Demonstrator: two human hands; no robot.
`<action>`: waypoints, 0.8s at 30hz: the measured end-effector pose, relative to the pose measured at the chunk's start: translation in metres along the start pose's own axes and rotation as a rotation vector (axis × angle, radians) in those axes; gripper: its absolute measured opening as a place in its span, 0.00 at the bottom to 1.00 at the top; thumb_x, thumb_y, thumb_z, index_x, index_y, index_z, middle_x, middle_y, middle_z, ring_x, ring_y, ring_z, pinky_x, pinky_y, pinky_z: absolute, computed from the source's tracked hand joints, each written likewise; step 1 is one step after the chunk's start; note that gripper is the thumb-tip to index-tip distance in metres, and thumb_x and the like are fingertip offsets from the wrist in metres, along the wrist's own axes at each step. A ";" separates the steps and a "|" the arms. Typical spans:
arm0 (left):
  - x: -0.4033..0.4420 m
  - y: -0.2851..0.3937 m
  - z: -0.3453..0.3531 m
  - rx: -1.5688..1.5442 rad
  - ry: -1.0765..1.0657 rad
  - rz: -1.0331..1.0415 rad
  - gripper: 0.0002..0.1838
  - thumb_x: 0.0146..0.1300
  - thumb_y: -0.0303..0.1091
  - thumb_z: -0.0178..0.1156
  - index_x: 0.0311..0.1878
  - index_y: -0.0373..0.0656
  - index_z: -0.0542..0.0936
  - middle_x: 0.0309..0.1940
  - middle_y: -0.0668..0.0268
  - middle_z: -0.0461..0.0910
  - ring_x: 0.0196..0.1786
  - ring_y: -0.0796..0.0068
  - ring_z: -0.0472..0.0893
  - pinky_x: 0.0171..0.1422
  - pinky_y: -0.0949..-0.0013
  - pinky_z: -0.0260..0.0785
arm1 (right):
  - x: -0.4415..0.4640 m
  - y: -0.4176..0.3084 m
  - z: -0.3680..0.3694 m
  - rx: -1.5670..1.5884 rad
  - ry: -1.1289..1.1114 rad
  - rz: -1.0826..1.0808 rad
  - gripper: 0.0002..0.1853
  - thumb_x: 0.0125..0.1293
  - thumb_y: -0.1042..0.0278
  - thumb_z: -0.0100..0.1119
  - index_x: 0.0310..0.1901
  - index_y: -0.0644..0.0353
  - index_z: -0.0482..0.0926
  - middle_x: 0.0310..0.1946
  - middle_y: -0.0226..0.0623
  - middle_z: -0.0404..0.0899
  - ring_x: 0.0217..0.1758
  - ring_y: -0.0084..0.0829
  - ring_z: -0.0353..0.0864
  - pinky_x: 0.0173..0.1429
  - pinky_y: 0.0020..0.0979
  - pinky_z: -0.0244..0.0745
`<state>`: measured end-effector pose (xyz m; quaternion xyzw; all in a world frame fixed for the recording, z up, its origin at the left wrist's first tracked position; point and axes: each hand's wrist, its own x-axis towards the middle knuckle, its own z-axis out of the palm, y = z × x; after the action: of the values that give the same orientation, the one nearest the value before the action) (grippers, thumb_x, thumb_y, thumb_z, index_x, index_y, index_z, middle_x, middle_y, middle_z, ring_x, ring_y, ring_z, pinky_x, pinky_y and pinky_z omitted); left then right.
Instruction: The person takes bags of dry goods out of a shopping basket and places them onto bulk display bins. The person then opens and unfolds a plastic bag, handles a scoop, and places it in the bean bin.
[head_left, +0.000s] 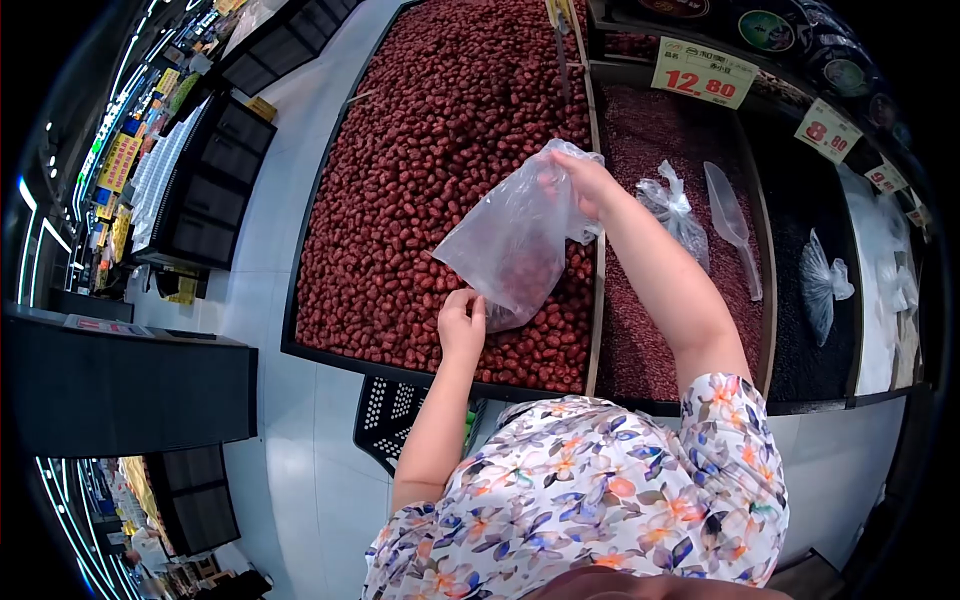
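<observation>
A clear plastic bag (510, 235) hangs over a large bin of dark red dried dates (400, 190). My right hand (583, 183) is closed on the bag's upper right part, near the divider beside the dates. Lower down, my left hand (462, 318) is at the bag's bottom left edge with its fingers curled together. Whether those fingers pinch the plastic or only touch it is too small to tell. Some dates show through the thin plastic.
Right of the dates lies a bin of small red beans (640, 340) with a tied bag (676, 215) and a clear scoop (732, 220). Beyond it are black beans (790, 300) with another tied bag (824, 290). Price signs (703, 73) stand behind. A black basket (388, 418) is below the bin.
</observation>
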<state>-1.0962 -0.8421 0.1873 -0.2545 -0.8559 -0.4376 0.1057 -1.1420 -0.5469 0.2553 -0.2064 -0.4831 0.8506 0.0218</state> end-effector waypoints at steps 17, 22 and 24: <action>0.033 0.020 -0.032 -0.127 0.208 0.104 0.04 0.56 0.21 0.57 0.35 0.35 0.75 0.29 0.60 0.76 0.31 0.63 0.76 0.38 0.68 0.68 | 0.001 -0.018 -0.003 -0.144 -0.090 -0.042 0.18 0.72 0.56 0.41 0.48 0.58 0.78 0.36 0.36 0.78 0.39 0.30 0.76 0.45 0.36 0.76; 0.082 0.049 -0.078 0.008 0.298 0.291 0.04 0.57 0.20 0.57 0.36 0.35 0.76 0.29 0.60 0.77 0.31 0.65 0.77 0.36 0.69 0.69 | -0.003 -0.019 0.007 -0.101 -0.110 0.006 0.20 0.72 0.51 0.39 0.53 0.56 0.73 0.44 0.39 0.78 0.47 0.37 0.77 0.54 0.44 0.71; 0.097 0.060 -0.095 0.063 0.308 0.363 0.04 0.57 0.21 0.57 0.36 0.35 0.78 0.29 0.60 0.77 0.32 0.65 0.78 0.37 0.69 0.70 | 0.001 -0.014 0.006 -0.158 -0.149 0.013 0.22 0.72 0.50 0.37 0.57 0.56 0.70 0.47 0.40 0.78 0.52 0.40 0.76 0.58 0.52 0.66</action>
<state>-1.1511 -0.8560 0.3251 -0.3311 -0.7831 -0.4183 0.3198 -1.1479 -0.5444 0.2689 -0.1465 -0.5478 0.8229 -0.0360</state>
